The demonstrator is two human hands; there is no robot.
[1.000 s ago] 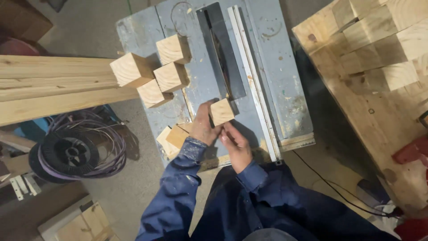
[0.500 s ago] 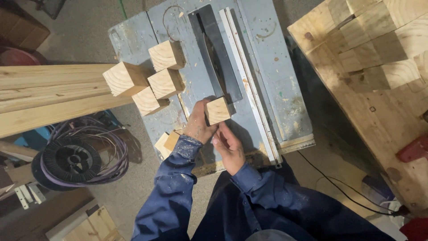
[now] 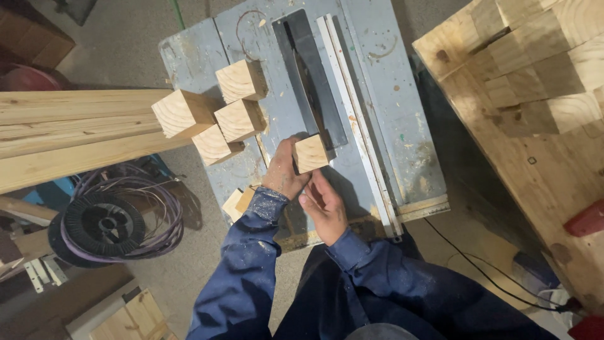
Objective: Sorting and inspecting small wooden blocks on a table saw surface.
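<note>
Left hand (image 3: 284, 171) fingers closed around a small wooden block (image 3: 310, 153); right hand (image 3: 323, 203) fingers loosely open below it.

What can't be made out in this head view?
- Left hand: its fingertips are hidden behind the small square wooden block, so the grip is unclear.
- Saw slot in the grey metal table: too dark to tell whether a blade is there.
- Long pale wooden beams: cut off by the left edge.

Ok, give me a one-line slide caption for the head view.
Left hand holds a small wooden block on the grey saw table, right hand just beneath it.
</note>
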